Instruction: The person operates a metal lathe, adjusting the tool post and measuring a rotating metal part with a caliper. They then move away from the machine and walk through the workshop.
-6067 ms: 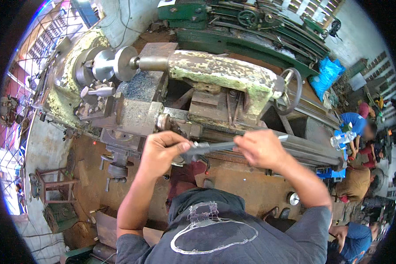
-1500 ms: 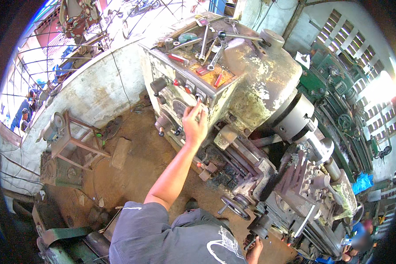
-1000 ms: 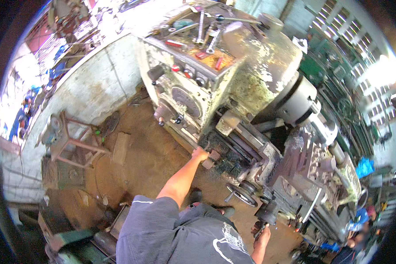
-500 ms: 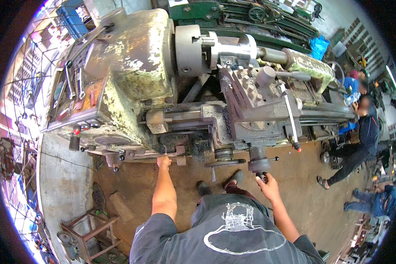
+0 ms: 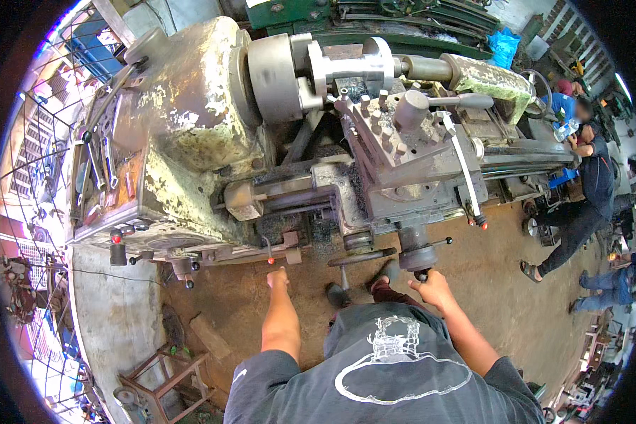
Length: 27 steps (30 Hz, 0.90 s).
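A large, worn metal lathe stands before me. In its chuck (image 5: 272,78) is a shiny flanged metal workpiece (image 5: 353,68), also met by the tailstock (image 5: 484,81) on the right. My left hand (image 5: 278,278) is loosely curled just below a small red-knobbed lever (image 5: 269,251), apart from it and with nothing visible in it. My right hand (image 5: 432,288) closes around the black handle (image 5: 422,274) of the cross-slide dial (image 5: 418,256); its fingers are partly hidden. Between my hands sits the carriage handwheel (image 5: 362,257). Above it is the tool post (image 5: 411,112).
Several wrenches (image 5: 109,155) lie on the headstock's left end. A metal stand frame (image 5: 166,378) is on the floor at lower left. At right, a person (image 5: 592,169) in dark clothes stands by the lathe's far end. Green machinery (image 5: 403,28) and a blue bag (image 5: 503,48) are behind.
My left hand has come off the red-knobbed lever and drawn back toward me, uncovering its knob. My right hand stays at the cross-slide handle. The view has shifted, and the chuck and workpiece have turned.
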{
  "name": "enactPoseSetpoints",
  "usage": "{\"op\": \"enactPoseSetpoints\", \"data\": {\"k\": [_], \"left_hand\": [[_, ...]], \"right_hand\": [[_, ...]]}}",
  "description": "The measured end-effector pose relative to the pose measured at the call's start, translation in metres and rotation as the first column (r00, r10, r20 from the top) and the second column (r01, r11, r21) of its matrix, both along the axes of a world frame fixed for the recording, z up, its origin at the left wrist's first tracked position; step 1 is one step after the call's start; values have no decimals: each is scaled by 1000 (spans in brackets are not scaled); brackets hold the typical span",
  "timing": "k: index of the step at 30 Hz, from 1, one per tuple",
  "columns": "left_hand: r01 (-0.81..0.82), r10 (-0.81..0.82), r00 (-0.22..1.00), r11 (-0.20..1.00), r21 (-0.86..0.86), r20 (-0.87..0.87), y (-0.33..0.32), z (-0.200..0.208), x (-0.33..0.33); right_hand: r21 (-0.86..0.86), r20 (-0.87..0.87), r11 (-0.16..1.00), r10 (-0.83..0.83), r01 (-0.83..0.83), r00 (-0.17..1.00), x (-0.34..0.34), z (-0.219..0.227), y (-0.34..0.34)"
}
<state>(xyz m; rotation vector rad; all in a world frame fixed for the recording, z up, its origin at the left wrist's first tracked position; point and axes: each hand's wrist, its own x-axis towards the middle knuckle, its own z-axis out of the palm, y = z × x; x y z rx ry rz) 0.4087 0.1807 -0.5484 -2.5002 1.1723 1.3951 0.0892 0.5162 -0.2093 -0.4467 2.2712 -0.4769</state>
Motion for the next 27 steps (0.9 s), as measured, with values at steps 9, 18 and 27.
{"op": "enactPoseSetpoints", "data": {"k": [9,18,27], "left_hand": [[-33,152,801,977,211,-579,102,119,-80],[-75,289,758,929,362,-585,114,195,-140],[-126,439,664,864,488,-605,112,164,-141]], "right_hand": [[-262,908,810,23,525,418,-54,-35,36],[-266,802,956,148,123,579,-17,-140,20],[8,980,840,-113,543,161,-17,-16,35]]}}
